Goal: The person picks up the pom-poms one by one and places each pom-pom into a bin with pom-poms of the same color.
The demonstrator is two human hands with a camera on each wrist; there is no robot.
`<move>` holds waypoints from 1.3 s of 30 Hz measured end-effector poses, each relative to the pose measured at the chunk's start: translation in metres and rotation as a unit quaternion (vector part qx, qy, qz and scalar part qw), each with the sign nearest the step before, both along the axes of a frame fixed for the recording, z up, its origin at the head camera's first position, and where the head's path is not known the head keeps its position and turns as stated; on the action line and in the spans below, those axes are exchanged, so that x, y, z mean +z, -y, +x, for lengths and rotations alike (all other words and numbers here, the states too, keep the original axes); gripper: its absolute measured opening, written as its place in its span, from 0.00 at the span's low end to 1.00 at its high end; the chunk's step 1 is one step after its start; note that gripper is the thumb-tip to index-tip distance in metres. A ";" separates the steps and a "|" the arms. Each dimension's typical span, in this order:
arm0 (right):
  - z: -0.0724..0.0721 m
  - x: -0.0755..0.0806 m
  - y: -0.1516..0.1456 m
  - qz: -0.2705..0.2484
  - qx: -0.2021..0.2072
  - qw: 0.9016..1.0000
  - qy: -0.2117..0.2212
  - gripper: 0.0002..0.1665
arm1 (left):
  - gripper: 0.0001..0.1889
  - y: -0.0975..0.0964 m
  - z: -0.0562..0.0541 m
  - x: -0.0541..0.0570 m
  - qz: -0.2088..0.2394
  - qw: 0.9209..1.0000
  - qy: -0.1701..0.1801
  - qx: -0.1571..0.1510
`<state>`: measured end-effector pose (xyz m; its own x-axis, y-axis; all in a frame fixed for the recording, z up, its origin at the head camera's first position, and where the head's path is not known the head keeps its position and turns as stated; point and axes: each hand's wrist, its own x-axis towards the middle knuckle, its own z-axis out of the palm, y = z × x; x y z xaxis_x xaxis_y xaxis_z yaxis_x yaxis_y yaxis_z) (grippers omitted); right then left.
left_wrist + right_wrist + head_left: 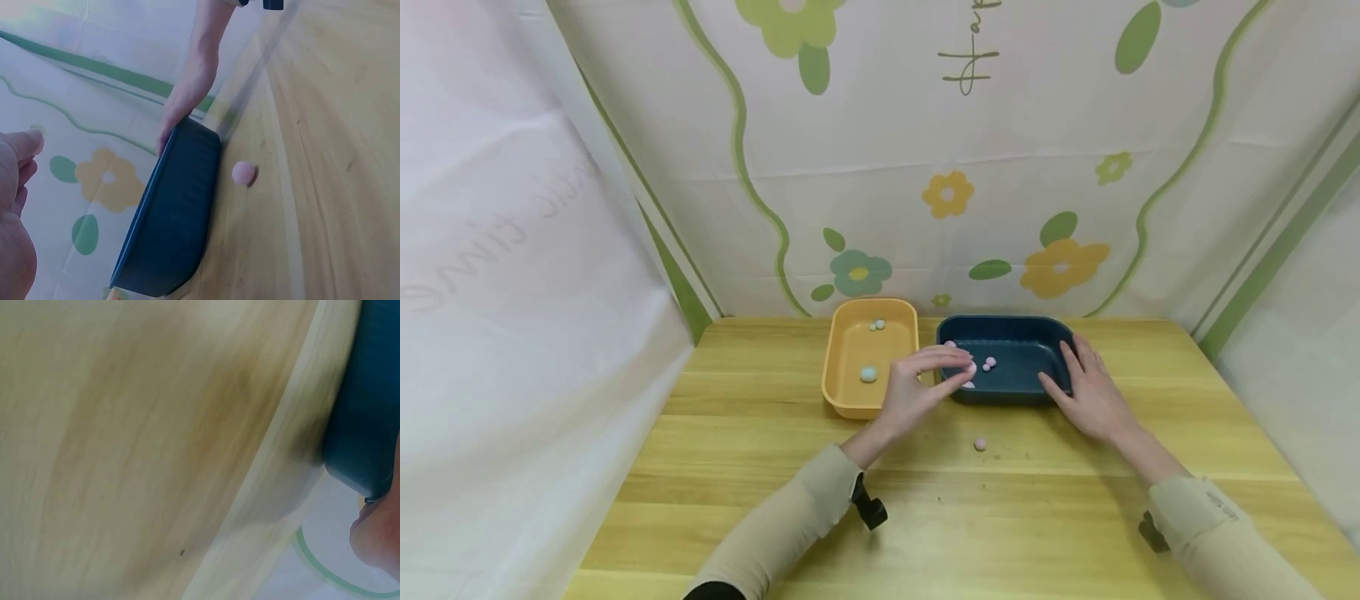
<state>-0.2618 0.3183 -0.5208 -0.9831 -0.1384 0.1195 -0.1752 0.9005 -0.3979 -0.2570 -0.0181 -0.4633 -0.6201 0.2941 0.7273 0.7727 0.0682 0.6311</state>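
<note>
My left hand point(917, 385) pinches a small pink ball point(972, 369) between thumb and fingertips, over the left part of a dark blue tray point(1007, 398). Several more pink balls point(991, 362) lie inside that tray, some partly behind the left fingers. My right hand point(1096, 402) holds the tray's right end, thumb over the near rim and fingers spread along the end wall. In the left wrist view the right hand point(190, 87) is at the far end of the tray. One pink ball point(980, 445) lies on the table in front of the tray.
Left of the blue tray stands a yellow tray point(833, 367) holding a larger pale green ball point(868, 374) and smaller ones point(880, 324). Both trays are near the back edge of the wooden table point(1000, 533). A flower-printed curtain point(880, 150) hangs behind and at the sides.
</note>
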 end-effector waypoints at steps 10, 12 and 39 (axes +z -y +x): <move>0.005 -0.004 0.000 0.001 -0.002 1.000 0.000 0.56 | 0.11 -0.015 -0.014 -0.005 -0.038 0.999 0.034 0.006; 0.005 -0.004 0.000 0.000 -0.003 1.000 0.001 0.56 | 0.11 -0.017 -0.016 -0.005 -0.043 0.998 0.048 0.012; 0.004 0.003 0.001 -0.003 -0.003 1.000 0.002 0.56 | 0.21 -0.028 -0.029 -0.017 -0.181 0.970 0.144 0.074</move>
